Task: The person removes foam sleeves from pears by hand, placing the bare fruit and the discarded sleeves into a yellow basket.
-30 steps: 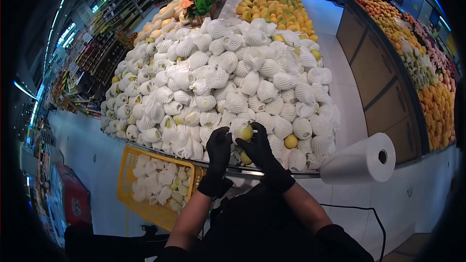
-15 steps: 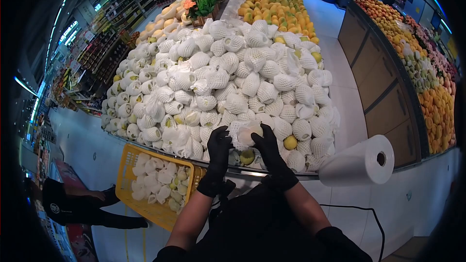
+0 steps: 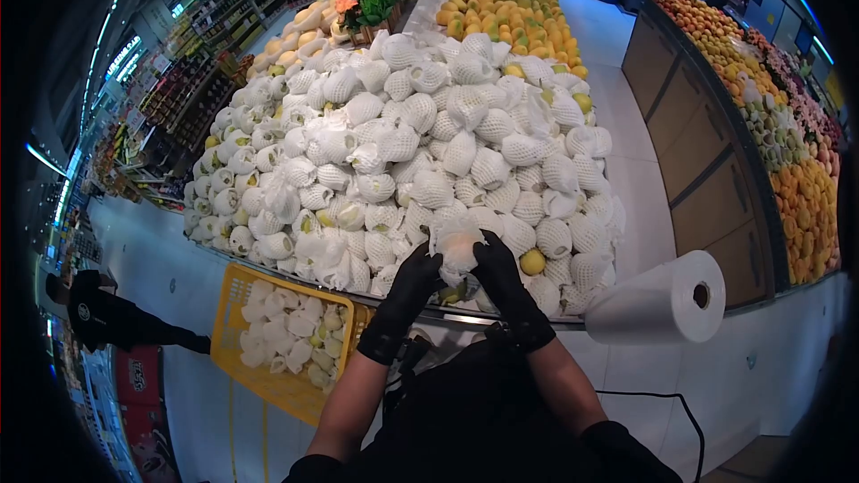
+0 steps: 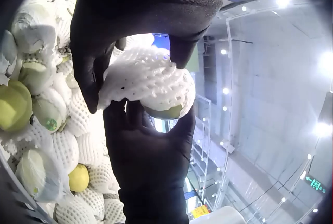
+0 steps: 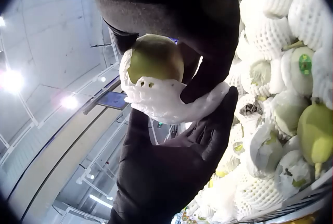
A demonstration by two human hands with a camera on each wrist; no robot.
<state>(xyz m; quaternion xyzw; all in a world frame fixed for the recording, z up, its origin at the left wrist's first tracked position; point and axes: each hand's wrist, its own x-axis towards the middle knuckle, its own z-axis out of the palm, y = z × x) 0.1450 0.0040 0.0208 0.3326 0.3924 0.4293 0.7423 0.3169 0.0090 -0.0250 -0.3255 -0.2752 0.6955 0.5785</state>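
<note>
Both black-gloved hands hold one green-yellow pear (image 5: 156,60) in front of the pile. A white foam net sleeve (image 4: 151,81) covers part of it, and bare skin shows beyond the sleeve's edge. My left hand (image 3: 413,275) grips the left side, its fingers and thumb bent round the net. From the right, my right hand (image 3: 501,275) curls its fingers and thumb about the same pear and net. In the head view the net hides most of the fruit. Just below the hands, a bare green pear (image 3: 454,292) lies at the pile's front edge, partly covered.
A large pile of foam-netted fruit (image 3: 358,143) fills the stand. At lower left is a yellow crate (image 3: 234,340) with more netted fruit. A plastic bag roll (image 3: 640,304) lies at the stand's right corner. Another person (image 3: 116,313) is in the left aisle.
The net now covers the pear's upper side, where green skin showed a second ago. My left hand has closed in on the fruit. The other person came into view and moved left.
</note>
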